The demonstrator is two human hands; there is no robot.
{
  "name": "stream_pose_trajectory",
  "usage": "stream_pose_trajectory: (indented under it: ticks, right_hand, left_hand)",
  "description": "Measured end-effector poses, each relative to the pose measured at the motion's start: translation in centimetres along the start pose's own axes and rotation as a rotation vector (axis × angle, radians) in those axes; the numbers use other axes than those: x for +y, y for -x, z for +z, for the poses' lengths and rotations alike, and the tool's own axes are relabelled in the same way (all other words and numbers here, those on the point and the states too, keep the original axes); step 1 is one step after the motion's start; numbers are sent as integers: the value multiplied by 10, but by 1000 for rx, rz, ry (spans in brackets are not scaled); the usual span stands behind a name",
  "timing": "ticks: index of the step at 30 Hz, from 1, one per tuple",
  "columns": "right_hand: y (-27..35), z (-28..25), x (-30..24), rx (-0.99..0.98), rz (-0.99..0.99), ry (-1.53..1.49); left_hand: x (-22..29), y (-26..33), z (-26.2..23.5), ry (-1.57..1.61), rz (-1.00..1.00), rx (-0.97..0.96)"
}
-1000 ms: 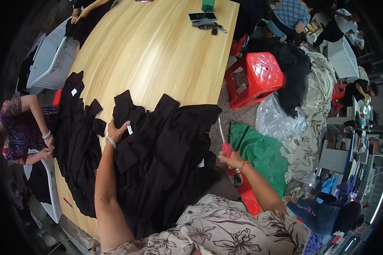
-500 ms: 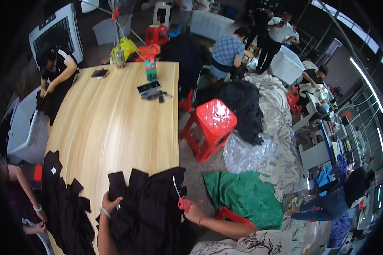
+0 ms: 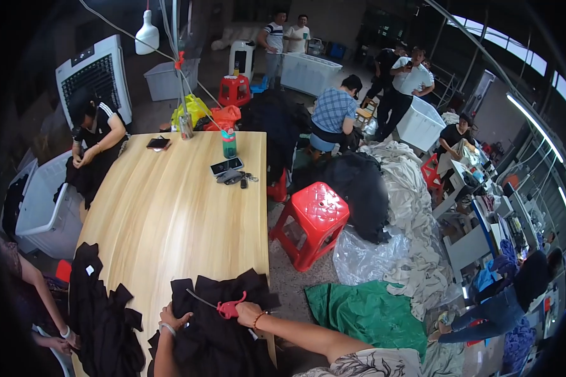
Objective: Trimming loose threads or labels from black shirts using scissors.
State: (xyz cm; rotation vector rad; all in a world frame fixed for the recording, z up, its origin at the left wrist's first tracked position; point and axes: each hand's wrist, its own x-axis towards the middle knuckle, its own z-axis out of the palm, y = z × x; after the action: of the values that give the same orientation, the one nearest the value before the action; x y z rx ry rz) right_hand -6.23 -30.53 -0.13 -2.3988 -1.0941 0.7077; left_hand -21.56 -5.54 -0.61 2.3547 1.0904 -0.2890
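The landmark is the long wooden table (image 3: 170,213). At its near end lies a pile of black cloth (image 3: 220,327), right in front of the person.

The left hand (image 3: 173,316) lies on the black cloth, on the left part of the pile, fingers bent and pressing down on it. It has a pale band on the wrist.

The right hand (image 3: 248,312) is on the cloth too, near the table's right edge. Its fingers are curled tight round the red handles of a pair of scissors (image 3: 223,305). The thin blades point left, twd the left hand, and lie over the cloth. A beaded band is on that wrist.

A 2nd pile of black clothes (image 3: 100,314) lies on the table's near left corner. A co-worker's arm (image 3: 41,308) is just beside that pile, off the table's left side.

At the table's far end are a green bottle (image 3: 229,143), a phone w/ keys (image 3: 229,169) and another phone (image 3: 158,143). A person in black (image 3: 94,144) sits at the far left corner.

Right of the table stands a red stool (image 3: 311,220). Near the table's near right corner, on the floor, lies a green cloth (image 3: 368,311).
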Motion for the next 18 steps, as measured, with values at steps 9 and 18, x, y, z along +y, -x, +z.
stream_pose_trajectory:
  ticks: [9, 18]
  right_hand:
    - [25, -149, 3, 167, 21, 330]
    - [55, -140, -29, 52, -393, 40]
  left_hand:
    - [25, 123, -105, 423, 256, 261]
    - [-40, 439, -34, 818, -404, 866]
